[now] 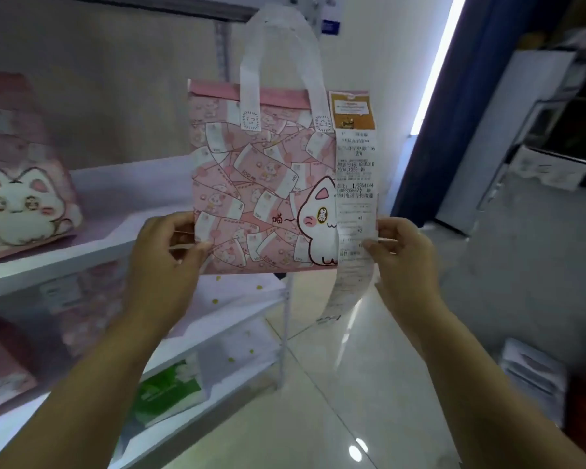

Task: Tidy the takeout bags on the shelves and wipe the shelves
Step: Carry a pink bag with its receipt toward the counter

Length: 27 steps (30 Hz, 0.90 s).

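Holding the pink takeout bag (251,184) upright in mid-air beside the shelves (82,255): left hand (164,262) pinching its lower left edge, right hand (403,262) gripping the receipt (354,198) side, both forearms reaching up.

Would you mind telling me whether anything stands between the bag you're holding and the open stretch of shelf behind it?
Nothing visible does. Both hands hold the pink bag up in front of the shelf, whose near stretch is bare. The other cat bag sits farther left, clear of that spot. Only the long receipt dangles from the held bag's right edge.
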Available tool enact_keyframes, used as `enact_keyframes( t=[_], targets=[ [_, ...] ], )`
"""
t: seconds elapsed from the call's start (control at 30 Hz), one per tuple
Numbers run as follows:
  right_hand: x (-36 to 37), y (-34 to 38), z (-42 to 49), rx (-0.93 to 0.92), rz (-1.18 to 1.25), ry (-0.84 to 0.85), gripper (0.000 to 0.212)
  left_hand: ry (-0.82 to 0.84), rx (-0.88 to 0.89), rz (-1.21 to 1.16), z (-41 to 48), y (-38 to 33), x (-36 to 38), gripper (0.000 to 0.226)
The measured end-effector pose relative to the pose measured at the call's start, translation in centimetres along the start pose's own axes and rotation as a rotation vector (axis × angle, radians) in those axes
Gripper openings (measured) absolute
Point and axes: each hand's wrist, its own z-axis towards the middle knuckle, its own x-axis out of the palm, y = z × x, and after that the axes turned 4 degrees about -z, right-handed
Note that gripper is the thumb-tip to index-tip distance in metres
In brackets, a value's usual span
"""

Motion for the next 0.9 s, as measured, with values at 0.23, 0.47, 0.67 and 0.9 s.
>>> enact_keyframes(
  t=[0.23,0.47,0.67,0.9],
  targets=[
    [-10.7,-3.0,2.8,-0.026,-0.037,-0.166,0.023,0.113,0.08,-0.128,1.1,-4.7,12.1,0.03],
    [-22.9,-8.8,8.3,-0.034,-0.189,-0.261,0.02,0.202,0.149,-0.197,3.0,-10.3,27.2,0.031],
    [-30.9,-13.7,13.1,-0.02,-0.302,-0.377,0.026,0.288,0.188,-0.278,4.7,-13.7,38.5,0.029],
    [-36.0,-19.2,20.2,-0.004,-0.409,-0.473,0.022,0.383,0.225,-0.289,9.7,-15.1,50.8,0.028]
  ],
)
